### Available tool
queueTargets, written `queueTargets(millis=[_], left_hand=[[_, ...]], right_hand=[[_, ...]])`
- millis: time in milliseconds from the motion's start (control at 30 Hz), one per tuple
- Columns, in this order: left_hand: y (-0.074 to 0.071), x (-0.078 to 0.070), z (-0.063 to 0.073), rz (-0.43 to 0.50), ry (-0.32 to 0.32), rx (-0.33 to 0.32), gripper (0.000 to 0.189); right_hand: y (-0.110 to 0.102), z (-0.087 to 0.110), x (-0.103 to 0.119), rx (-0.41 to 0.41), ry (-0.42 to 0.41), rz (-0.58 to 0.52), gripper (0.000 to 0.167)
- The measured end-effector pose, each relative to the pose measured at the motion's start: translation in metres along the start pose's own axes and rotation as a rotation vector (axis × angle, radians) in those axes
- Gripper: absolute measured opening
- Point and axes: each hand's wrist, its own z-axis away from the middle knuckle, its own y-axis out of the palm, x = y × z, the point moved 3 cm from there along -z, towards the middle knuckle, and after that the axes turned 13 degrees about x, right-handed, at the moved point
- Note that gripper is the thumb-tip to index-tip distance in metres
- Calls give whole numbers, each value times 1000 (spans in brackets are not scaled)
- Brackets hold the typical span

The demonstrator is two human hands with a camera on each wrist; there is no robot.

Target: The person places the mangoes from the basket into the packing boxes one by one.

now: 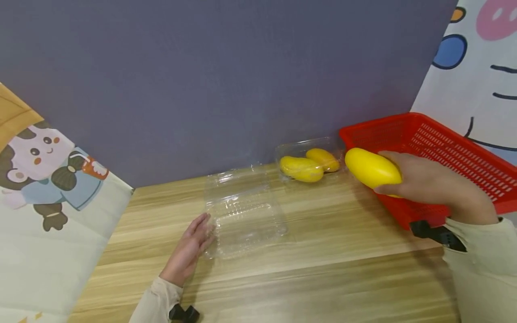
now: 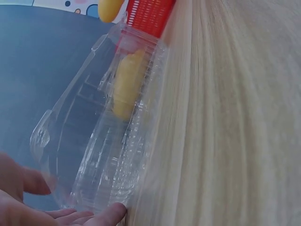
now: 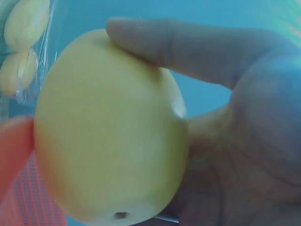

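Note:
A smooth yellow mango (image 1: 372, 168) is gripped in my right hand (image 1: 430, 181), above the near left side of the red basket. In the right wrist view the thumb and fingers curve round the mango (image 3: 110, 132), which has a small dark hole at one end. My left hand (image 1: 193, 246) touches the left side of an opened clear plastic clamshell box (image 1: 248, 224) on the table, its fingers fairly straight. The left wrist view shows the fingertips against the box wall (image 2: 70, 155). Nothing lies inside this box.
A second clear box (image 1: 292, 148) holding two yellow mangoes (image 1: 302, 169) stands against the grey back wall (image 1: 226, 80). To its right is the red perforated basket (image 1: 456, 143). Cartoon-printed panels (image 1: 52, 170) border the wooden table (image 1: 323, 278) on both sides.

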Motion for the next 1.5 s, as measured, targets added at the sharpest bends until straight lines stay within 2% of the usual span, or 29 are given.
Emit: queueTargets(millis=[267,400,500,600,800,1100,1367,1500], left_hand=[[1,1,-2,16,10,28,63],[2,0,-1,21,19,41,63],[3,-1,-2,18,24,50,62],[3,-1,-3,21,30,58,63],[4,0,-3,36,25,60,63],[4,0,-1,27,30,71,64],[5,-1,0,18,32,79,64],[6,-1,0,20,31,74,63]], right_hand=[[6,-2,18,-3,-11,48,94],[8,-3,29,4,-28,37,94],[11,-4,39,-9,-51,16,86],[15,-6,52,-31,-81,-2,79],[28,-10,78,-84,-117,12,88],[50,-21,127,-143,-205,-12,82],[76,-38,166,-91,-265,-81,84],[86,-46,183,-76,-268,-89,84]])
